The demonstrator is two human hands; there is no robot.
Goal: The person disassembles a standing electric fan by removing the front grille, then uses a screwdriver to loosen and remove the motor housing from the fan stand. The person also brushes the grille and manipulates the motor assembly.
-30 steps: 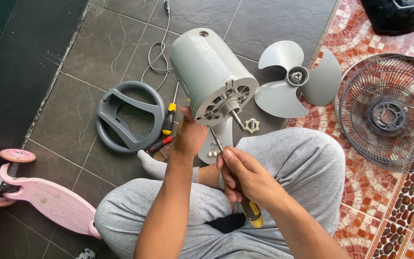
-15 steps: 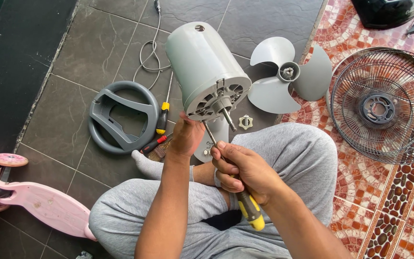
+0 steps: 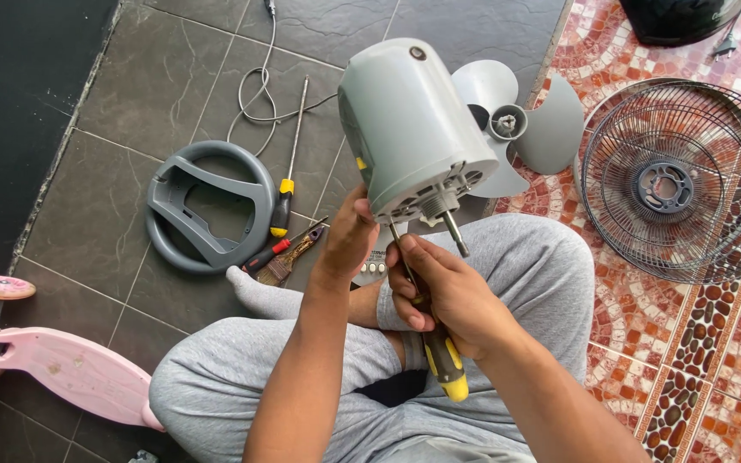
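I sit cross-legged on the floor with a grey fan motor housing (image 3: pixel 409 124) tilted up in front of me, its metal shaft pointing down toward my lap. My left hand (image 3: pixel 346 240) grips the housing's lower front rim. My right hand (image 3: pixel 448 296) is closed on a black and yellow screwdriver (image 3: pixel 441 360), whose metal tip reaches into the front face of the motor beside the shaft. The fan's stand is mostly hidden behind my hands.
A grey three-blade propeller (image 3: pixel 529 120) lies behind the motor, partly hidden. A wire fan guard (image 3: pixel 671 184) rests at right on patterned tiles. A grey ring part (image 3: pixel 209 206), a long yellow-handled screwdriver (image 3: pixel 286 184), other small tools (image 3: pixel 280 257) and a white cord (image 3: pixel 255 86) lie at left. A pink scooter (image 3: pixel 53 360) is lower left.
The motor housing has swung to the right and tipped its front more downward, now covering part of the propeller and the small nut on the floor. Both hands followed it, the screwdriver still at its face.
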